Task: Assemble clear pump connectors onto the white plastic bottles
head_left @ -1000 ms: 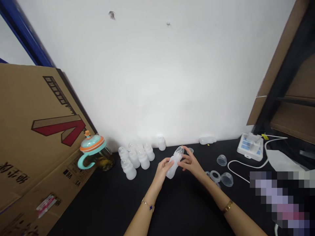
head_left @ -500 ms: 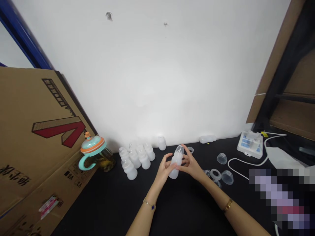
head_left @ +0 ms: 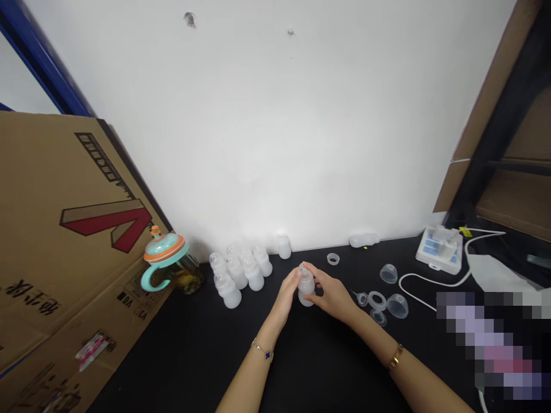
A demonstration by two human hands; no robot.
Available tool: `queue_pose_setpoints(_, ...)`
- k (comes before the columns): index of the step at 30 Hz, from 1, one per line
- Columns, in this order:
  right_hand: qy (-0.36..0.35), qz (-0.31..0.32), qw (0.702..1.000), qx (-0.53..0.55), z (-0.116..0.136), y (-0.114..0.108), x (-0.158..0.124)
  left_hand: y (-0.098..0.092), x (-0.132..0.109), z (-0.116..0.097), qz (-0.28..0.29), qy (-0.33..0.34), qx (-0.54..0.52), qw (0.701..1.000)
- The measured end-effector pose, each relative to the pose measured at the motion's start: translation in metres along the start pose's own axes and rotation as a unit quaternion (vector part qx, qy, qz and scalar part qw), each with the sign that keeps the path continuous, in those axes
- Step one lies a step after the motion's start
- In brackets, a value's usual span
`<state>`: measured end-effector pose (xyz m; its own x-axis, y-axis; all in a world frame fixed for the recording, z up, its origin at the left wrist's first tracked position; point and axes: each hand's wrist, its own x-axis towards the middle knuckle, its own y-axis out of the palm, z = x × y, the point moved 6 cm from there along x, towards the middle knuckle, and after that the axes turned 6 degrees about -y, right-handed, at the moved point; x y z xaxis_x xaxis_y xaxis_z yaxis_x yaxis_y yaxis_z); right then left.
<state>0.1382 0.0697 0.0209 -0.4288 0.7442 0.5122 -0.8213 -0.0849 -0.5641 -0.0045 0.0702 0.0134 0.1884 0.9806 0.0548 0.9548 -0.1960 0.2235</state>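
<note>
A small translucent white baby bottle (head_left: 307, 289) with a clear dome cap stands upright on the black table in front of me. My left hand (head_left: 284, 293) presses against its upper left side, fingertips at the cap. From the right, my right hand (head_left: 334, 295) grips it, the thumb low on the body and the fingers at the top. To the left, several similar capped bottles (head_left: 253, 278) stand in a cluster. Right of my right hand lie a white collar ring (head_left: 377, 301), a clear nipple piece (head_left: 378, 318) and a clear dome cap (head_left: 397, 306).
A teapot-like jug (head_left: 166, 252) with a teal and orange lid stands at left by a cardboard box (head_left: 43, 189). Near the wall are another bottle (head_left: 284, 246), a ring (head_left: 333, 259) and a lying bottle (head_left: 364, 240). A white case (head_left: 439, 249) and cable lie right.
The bottle was tilted between my hands and now stands upright. My left hand has moved from its body to the cap area, and my right hand has shifted its grip around it.
</note>
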Motion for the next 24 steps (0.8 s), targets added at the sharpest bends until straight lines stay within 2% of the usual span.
queue_pose_setpoints(9,-0.012,0.031,0.999,0.002,0.009,0.007,0.001,0.008,-0.007,-0.012,0.007,0.023,0.006,1.000)
queue_pose_setpoints(24,0.005,0.021,1.000,0.011,0.008,0.008,0.001,0.013,-0.008,-0.012,0.001,0.012,-0.060,0.998)
